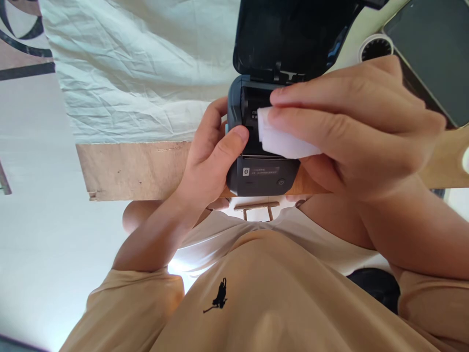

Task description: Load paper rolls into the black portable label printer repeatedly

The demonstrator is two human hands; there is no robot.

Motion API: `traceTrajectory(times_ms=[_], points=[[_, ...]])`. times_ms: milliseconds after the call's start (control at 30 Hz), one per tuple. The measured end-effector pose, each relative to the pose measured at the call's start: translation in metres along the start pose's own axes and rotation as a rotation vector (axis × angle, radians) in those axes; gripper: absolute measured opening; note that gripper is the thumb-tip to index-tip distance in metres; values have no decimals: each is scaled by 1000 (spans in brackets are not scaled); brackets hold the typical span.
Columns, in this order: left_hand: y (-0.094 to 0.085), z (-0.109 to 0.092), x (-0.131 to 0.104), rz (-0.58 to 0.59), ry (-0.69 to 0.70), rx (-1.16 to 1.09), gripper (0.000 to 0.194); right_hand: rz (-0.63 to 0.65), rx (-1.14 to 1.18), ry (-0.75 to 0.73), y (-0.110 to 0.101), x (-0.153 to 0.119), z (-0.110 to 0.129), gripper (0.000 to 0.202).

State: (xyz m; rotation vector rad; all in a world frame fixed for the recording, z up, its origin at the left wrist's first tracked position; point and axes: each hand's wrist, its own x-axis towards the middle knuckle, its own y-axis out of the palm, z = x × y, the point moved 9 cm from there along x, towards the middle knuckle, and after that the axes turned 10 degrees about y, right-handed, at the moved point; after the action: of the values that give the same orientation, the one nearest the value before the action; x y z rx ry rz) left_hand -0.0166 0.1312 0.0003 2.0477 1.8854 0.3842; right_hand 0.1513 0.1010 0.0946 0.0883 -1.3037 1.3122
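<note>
A small dark label printer (252,176) sits at the front edge of the table, its black lid (289,39) swung up and back. Around the printer's left side my left hand (214,151) is wrapped, with the thumb on the inner rim. Between the fingers of my right hand (351,122) is a folded white cloth or tissue (286,142), held over the open compartment and touching or just above its inside. The contact itself is hidden beneath the white piece. Printed text, a Bluetooth mark and a power button show on the printer's front panel.
A pale green cloth (146,73) covers the table behind the bare wooden edge (135,168). At the right lie a dark-screened tablet or similar device (436,54) and a round black-and-white object (375,48). My legs are below the edge.
</note>
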Motion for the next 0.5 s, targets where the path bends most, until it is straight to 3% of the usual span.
traceTrajectory(times_ms=[100,200,300,433,500], points=[[1,-1,0,-23,-103,34,69,-5,-52,-5,2,-1,-1,30],[2,-6,1,-6,-65,31,58,-62,-35,32,-4,3,3,21],[5,-6,2,27,-41,10,53,-30,-2,76,-5,7,3,20],[6,-2,1,-2,-113,2,72,39,-13,-28,-2,5,3,19],[5,-1,1,-21,-83,-20,67,46,-18,-73,-2,2,1,21]])
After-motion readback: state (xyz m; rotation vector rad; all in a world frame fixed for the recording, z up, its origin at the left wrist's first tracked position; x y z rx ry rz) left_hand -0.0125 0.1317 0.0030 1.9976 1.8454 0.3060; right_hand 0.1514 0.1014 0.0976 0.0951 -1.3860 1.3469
